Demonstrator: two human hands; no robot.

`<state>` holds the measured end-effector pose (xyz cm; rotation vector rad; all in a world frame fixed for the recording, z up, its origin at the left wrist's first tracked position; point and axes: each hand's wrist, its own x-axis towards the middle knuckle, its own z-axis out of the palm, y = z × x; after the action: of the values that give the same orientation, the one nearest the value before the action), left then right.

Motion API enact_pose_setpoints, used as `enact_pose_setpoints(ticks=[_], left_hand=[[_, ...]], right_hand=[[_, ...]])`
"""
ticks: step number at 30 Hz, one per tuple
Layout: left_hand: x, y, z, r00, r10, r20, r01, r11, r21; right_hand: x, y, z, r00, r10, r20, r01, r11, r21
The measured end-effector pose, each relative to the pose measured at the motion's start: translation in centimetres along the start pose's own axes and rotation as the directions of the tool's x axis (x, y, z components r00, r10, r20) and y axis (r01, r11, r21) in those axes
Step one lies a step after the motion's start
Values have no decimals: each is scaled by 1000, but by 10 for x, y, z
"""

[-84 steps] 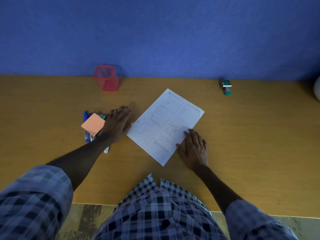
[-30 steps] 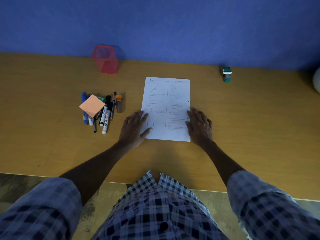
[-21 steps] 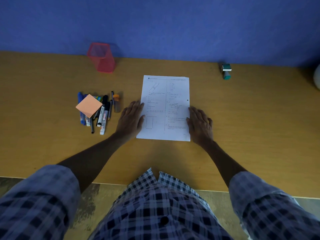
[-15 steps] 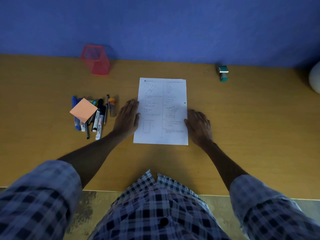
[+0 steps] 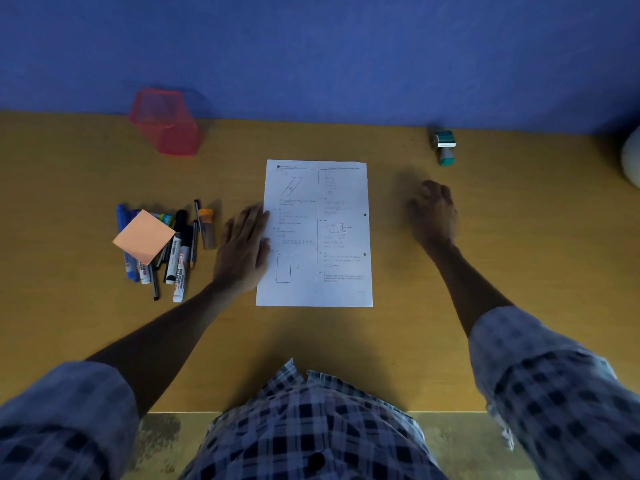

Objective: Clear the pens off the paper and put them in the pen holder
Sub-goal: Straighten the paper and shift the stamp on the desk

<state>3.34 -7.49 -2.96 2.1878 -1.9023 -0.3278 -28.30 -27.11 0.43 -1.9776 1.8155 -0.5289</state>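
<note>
Since 0.5 s ago: right hand [image 5: 433,216] has left the paper's right edge and now sits over bare desk [image 5: 502,237] to the right of the paper [image 5: 317,233], clear of it. Its fingers are curled under, nothing held; slight motion blur. Left hand [image 5: 242,247] unchanged in place.

Left hand: flat, fingers straight and together, resting on the desk with the thumb side and fingertips overlapping the paper's left edge. Grip loose, holding nothing.

Paper: printed sheet, lying square to the viewer, flat on the desk. No pens on it.

Pens [image 5: 169,251]: loose pile of markers and thin pens, left of the paper, just beyond the left hand, lying roughly parallel and pointing away from the viewer. An orange sticky note [image 5: 143,236] lies on top of the pile's left part. A small orange-capped tube [image 5: 207,230] lies at the pile's right edge.

Pen holder [image 5: 164,123]: red mesh cup, far left of the paper's top edge, against the blue wall [image 5: 311,46]; contents not discernible.

Green stamp [image 5: 444,147]: beyond the paper's upper right corner, near the wall.
</note>
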Motion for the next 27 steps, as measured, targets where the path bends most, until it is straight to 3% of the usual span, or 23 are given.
enact_pose_setpoints(ticks=[5, 15, 21, 27], left_hand=[[1, -1, 1, 1000, -5, -15, 5, 1000, 2], [1, -4, 8, 999, -8, -35, 9, 1000, 18], [2, -6, 9, 999, -7, -45, 8, 1000, 21], [0, -5, 8, 999, -9, -51, 10, 1000, 12]], right_hand=[[40, 2, -7, 989, 118, -92, -120, 993, -11], [94, 5, -8, 953, 274, -132, -280, 960, -25], [101, 10, -9, 958, 251, -141, -260, 964, -49], [84, 8, -16, 973, 169, -160, -153, 982, 109]])
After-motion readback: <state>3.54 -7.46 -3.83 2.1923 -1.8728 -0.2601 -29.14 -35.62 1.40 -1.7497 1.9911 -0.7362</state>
